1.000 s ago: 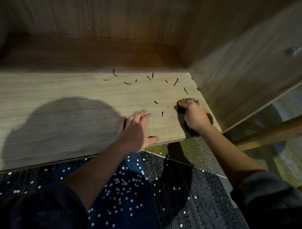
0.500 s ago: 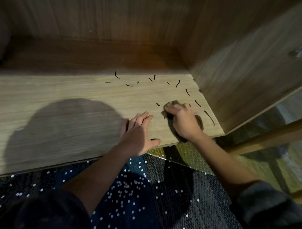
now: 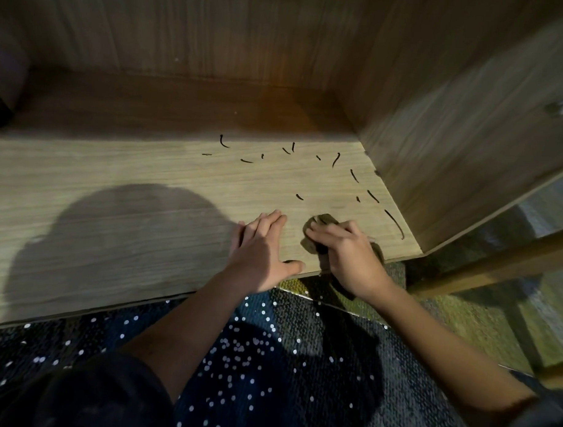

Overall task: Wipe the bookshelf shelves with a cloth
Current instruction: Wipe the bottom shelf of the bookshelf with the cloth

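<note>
no text, label, brand or number can be read, short dark strokes (image 3: 336, 159) on the shelf (image 3: 115, 182) form no letters or digits

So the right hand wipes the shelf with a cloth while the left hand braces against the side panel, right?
Not quite. The head view shows the left hand lying flat on the shelf, near its front edge; the right hand does hold the cloth on the shelf.
</note>
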The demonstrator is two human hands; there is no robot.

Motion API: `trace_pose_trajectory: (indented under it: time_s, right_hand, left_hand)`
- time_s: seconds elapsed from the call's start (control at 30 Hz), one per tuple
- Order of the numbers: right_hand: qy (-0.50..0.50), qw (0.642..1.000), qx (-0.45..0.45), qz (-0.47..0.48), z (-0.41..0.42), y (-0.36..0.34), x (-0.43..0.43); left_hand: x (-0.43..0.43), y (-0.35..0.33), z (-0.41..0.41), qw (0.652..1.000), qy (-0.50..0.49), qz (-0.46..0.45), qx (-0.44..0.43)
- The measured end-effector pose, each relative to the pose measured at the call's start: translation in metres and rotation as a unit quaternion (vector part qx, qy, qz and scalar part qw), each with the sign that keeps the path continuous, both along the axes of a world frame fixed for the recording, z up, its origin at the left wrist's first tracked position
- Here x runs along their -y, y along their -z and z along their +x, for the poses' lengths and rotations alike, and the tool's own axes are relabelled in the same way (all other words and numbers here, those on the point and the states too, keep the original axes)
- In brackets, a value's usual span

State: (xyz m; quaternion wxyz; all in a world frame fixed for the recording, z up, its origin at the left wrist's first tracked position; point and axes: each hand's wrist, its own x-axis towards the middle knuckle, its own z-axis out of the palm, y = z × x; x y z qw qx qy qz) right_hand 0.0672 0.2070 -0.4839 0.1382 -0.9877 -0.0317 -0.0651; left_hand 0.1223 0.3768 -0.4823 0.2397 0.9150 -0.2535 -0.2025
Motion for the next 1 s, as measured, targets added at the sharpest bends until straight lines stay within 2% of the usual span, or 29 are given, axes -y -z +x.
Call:
trace_pose_trajectory:
  time_s: [0.2,0.3,0.37,0.43,0.57,0.63,0.73,0.8,1.0]
  right_hand:
    - [0.103,0.994,-0.039,-0.010,0.057,-0.003,0.017]
    - [0.054,0.998,-0.011,0.010,0.036,0.000,-0.008]
    - [0.021,0.999,0.016,0.033,0.021,0.002,-0.009]
    - [0.044,0.999,0.006,0.027,0.038,0.004,0.006]
    - [0.097,0.995,-0.012,-0.004,0.093,0.003,0.013]
    - [0.067,0.998,-0.013,0.007,0.093,0.002,-0.003]
    - [-0.034,0.999,0.015,0.024,0.058,0.001,-0.018]
    - [-0.047,0.998,0.020,0.037,0.045,0.003,-0.011]
    - [0.068,0.998,-0.014,0.013,0.103,0.000,0.013]
  left_hand:
    - [-0.002,-0.010,0.014,1.000,0.005,-0.012,-0.004]
    - [-0.004,-0.012,0.032,1.000,-0.002,0.014,0.022]
    - [-0.007,-0.006,0.041,1.000,-0.020,0.010,0.007]
    - [-0.007,0.003,0.044,0.999,-0.023,-0.018,-0.019]
    - [-0.006,0.010,0.043,0.998,-0.031,-0.049,-0.014]
    - [-0.005,0.010,0.043,0.999,-0.029,-0.043,-0.009]
    - [-0.004,0.009,0.044,0.999,-0.029,-0.033,-0.006]
    - [-0.004,0.009,0.044,0.999,-0.031,-0.030,-0.005]
    - [-0.005,0.005,0.041,0.999,-0.034,-0.031,-0.013]
